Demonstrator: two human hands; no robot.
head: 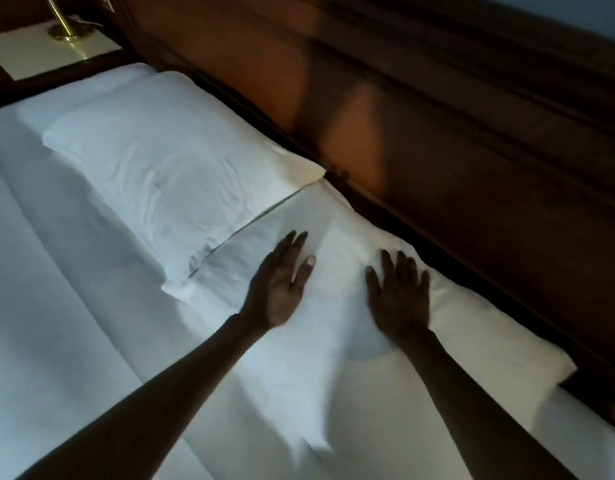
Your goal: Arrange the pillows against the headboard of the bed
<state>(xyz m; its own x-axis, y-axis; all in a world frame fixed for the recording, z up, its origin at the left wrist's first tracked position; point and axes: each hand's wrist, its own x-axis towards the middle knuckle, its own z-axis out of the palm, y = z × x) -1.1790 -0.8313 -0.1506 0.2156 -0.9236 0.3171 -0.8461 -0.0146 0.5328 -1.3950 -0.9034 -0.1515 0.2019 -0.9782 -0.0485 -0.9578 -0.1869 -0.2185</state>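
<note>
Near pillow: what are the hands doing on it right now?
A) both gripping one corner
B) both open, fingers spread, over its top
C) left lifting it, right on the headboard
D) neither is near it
B: the left hand and right hand are both open with fingers spread over the top of the near pillow, which lies along the headboard; no fingers curl around an edge.
</note>
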